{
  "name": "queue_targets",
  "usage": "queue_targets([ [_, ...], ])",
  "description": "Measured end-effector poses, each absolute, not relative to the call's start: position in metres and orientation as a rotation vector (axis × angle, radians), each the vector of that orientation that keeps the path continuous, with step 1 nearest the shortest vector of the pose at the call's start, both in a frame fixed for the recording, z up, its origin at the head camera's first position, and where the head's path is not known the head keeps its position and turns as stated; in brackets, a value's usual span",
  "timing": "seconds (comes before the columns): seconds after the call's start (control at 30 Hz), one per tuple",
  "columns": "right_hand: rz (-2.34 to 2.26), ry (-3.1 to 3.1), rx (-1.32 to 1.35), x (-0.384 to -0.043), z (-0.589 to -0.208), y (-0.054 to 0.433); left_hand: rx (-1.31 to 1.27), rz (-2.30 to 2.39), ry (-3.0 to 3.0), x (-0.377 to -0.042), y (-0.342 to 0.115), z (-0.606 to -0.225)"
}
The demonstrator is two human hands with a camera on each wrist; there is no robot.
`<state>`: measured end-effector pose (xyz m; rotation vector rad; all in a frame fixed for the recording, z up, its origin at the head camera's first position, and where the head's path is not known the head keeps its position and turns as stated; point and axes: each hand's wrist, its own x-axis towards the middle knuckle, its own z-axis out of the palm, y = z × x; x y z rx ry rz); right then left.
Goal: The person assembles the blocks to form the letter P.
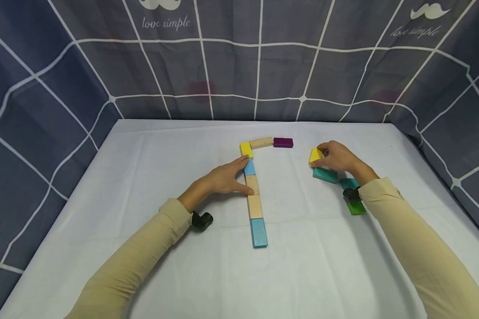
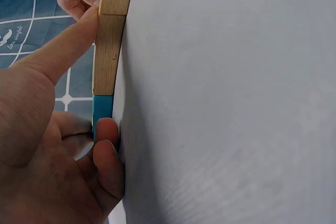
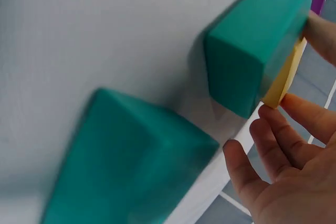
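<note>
My left hand (image 1: 227, 177) rests along a line of wooden blocks, its thumb on a plain wooden block (image 2: 108, 56) and its fingertips at a blue block (image 1: 249, 167). Thumb and fingers are spread apart. Another plain block (image 1: 254, 207) and a long blue block (image 1: 258, 232) continue the line nearer me. My right hand (image 1: 337, 157) pinches a yellow block (image 1: 315, 155) between thumb and fingers, right beside a teal block (image 1: 325, 174). In the right wrist view, a second teal block (image 3: 131, 166) lies close by.
At the line's far end sits another yellow block (image 1: 245, 149), followed rightward by a plain block (image 1: 261, 142) and a purple block (image 1: 283, 142). A green block (image 1: 356, 208) lies under the right wrist. White cloth (image 1: 183, 270) covers the table; a dark checked curtain (image 1: 231, 66) hangs behind.
</note>
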<state>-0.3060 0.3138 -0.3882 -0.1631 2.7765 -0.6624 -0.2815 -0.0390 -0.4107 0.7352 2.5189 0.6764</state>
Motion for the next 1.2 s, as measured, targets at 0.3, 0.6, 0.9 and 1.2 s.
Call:
queue_targets([
  [0.3, -0.686, 2.833, -0.189, -0.306, -0.394, 0.313, 0.731, 0.677, 2.519, -0.282, -0.040, -0.410],
  [0.6, -0.786, 2.805, -0.316, -0.311, -0.393, 0.295, 0.721, 0.688, 2.521, -0.283, -0.040, -0.410],
  [0.9, -0.824, 2.780, -0.431, -0.317, -0.398, 0.284, 0.736, 0.699, 2.514, -0.282, -0.039, -0.411],
  [1.2, -0.860, 2.745, -0.430, -0.321, -0.401, 0.284, 0.717, 0.707, 2.513, -0.281, -0.039, -0.412],
])
